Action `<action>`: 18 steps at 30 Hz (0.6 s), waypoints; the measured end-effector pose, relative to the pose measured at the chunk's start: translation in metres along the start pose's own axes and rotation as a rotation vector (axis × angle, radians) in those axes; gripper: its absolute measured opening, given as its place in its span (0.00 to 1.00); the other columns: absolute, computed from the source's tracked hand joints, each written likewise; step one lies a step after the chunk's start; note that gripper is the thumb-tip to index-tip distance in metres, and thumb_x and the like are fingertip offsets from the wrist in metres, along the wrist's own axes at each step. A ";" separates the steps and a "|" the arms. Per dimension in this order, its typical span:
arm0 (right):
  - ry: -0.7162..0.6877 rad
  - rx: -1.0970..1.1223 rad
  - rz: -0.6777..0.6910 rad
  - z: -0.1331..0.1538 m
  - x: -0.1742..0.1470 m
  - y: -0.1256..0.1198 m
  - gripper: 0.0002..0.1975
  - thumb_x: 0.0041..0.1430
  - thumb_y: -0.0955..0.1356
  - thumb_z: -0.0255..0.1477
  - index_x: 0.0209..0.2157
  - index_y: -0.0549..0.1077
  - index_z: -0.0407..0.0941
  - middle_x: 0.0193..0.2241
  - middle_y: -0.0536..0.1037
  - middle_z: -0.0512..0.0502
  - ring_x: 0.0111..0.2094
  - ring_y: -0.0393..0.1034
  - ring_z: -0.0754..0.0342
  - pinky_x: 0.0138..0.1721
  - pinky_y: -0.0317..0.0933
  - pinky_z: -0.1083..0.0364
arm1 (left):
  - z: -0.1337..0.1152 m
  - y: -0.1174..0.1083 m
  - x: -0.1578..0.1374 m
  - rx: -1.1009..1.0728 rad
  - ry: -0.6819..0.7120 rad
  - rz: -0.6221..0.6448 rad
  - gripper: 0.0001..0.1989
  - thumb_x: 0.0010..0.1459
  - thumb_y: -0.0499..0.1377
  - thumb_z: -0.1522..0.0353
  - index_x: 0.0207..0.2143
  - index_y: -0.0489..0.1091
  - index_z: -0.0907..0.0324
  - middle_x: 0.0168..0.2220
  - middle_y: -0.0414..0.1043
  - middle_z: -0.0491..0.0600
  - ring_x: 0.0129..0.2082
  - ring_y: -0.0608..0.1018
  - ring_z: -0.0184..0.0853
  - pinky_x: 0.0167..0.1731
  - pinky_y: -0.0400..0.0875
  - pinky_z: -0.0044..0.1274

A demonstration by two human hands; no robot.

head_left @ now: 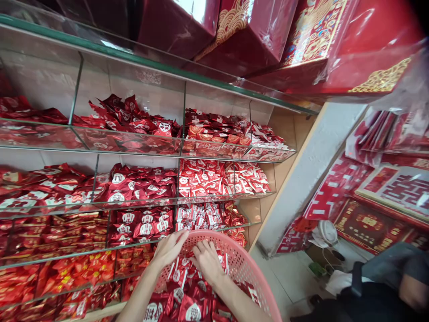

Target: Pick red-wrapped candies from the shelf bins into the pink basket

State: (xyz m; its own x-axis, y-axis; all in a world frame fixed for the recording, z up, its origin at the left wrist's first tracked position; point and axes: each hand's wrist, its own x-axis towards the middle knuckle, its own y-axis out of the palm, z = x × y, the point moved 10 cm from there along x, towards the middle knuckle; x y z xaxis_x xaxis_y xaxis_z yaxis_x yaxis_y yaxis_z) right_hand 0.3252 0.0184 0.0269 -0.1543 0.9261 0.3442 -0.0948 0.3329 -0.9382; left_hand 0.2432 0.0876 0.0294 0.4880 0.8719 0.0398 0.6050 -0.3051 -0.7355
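Soft light, white glare on wrapped boxes (pixel 259 33), blurred right edge, dark upper-right corner

The round, pink, perforated plastic basket (pixel 246 259) is before the tiered glass shelf unit (pixel 150 154). Small, red, wrapped packets (pixel 194 311) lie in both. Large, rectangular, red boxes (pixel 248 40) rest on the unit's upper pane. The flat white wall (pixel 298 163) stands right of the unit.

Smooth plastic basket (pixel 247 264), glossy foil-like packets (pixel 193 310), glass shelves (pixel 134 57), seemingly wooden panel (pixel 304 129)
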 end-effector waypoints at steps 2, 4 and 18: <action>-0.010 0.050 -0.077 -0.002 0.005 -0.027 0.07 0.58 0.61 0.31 0.35 0.69 0.46 0.34 0.72 0.45 0.39 0.63 0.49 0.41 0.55 0.50 | -0.001 0.000 0.000 0.002 0.008 0.003 0.29 0.56 0.37 0.48 0.49 0.65 0.49 0.50 0.66 0.45 0.50 0.68 0.40 0.49 0.58 0.28; -0.012 0.111 -0.187 -0.012 0.014 -0.070 0.10 0.60 0.58 0.31 0.35 0.70 0.46 0.33 0.73 0.44 0.37 0.63 0.49 0.39 0.54 0.51 | -0.001 0.000 0.000 0.013 0.008 0.005 0.29 0.56 0.37 0.48 0.49 0.66 0.49 0.50 0.67 0.45 0.49 0.68 0.40 0.49 0.58 0.29; 0.607 0.249 -0.279 -0.140 0.099 -0.171 0.10 0.52 0.63 0.31 0.20 0.69 0.43 0.25 0.73 0.38 0.29 0.68 0.48 0.28 0.54 0.54 | 0.008 0.000 0.003 0.031 -0.028 -0.004 0.30 0.55 0.37 0.47 0.50 0.65 0.49 0.51 0.65 0.44 0.51 0.67 0.41 0.50 0.57 0.32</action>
State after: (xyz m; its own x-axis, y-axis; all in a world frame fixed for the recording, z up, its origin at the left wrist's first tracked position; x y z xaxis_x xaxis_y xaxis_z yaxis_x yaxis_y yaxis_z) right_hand 0.4636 0.0777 0.2163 0.4768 0.7714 0.4214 -0.2839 0.5888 -0.7568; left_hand 0.2400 0.0936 0.0240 0.4674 0.8837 0.0238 0.5867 -0.2900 -0.7561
